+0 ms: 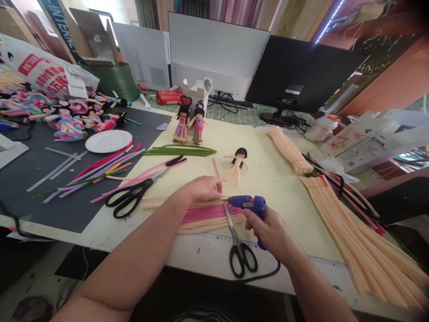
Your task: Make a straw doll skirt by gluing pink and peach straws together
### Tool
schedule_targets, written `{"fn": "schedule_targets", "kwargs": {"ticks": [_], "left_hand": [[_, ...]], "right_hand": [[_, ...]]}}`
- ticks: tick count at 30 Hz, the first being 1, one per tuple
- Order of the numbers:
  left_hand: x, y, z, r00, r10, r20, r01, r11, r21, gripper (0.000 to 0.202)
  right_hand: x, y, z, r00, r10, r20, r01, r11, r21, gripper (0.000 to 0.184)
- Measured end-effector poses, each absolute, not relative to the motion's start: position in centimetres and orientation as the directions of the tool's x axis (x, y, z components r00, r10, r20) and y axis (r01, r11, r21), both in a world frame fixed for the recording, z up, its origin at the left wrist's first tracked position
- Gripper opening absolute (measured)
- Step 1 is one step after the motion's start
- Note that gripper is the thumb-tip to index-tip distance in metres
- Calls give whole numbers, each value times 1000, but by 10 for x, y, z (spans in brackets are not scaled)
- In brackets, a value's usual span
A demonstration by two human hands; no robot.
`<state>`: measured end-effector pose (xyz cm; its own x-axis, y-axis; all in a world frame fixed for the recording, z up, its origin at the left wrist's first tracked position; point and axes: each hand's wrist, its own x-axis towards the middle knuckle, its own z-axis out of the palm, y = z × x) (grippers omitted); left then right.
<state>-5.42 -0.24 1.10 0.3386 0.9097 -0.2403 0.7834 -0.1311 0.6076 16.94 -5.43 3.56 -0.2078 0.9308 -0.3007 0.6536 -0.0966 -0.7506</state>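
Note:
My right hand [268,228] is wrapped round a blue hot glue gun [246,202] with its nozzle pointing left. Close to that nozzle, my left hand [208,188] is closed in a pinch; what lies between its fingertips is too small to make out. Under and beside the left hand are peach pipe cleaners [150,206] and a row of pink pipe cleaners [204,214]. Black-handled scissors [238,248] lie below the glue gun, tips up. Behind the hands rests a peach doll with black hair [240,157], a short pink piece [216,168] to its left.
Larger scissors [134,192] and green stems [181,151] lie left. Two finished dolls [191,123] stand at the back. Peach pipe cleaner bundles [351,228] cover the right side. A white plate [109,141] and a doll pile [67,116] are far left. Monitors [217,49] stand behind.

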Motion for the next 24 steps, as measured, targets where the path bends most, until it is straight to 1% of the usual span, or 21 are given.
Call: {"fn": "schedule_targets", "kwargs": {"ticks": [10, 16, 24], "left_hand": [[-54, -2, 9, 338, 908, -248, 773, -117, 624, 25], [-54, -2, 9, 347, 907, -237, 770, -132, 624, 22], [-54, -2, 11, 338, 908, -248, 775, -119, 621, 23]], "right_hand": [[169, -53, 36, -212, 931, -298, 666, -85, -741, 30], [169, -54, 37, -216, 932, -291, 668, -76, -740, 28], [168, -56, 38, -193, 932, -306, 650, -112, -751, 32]]}}
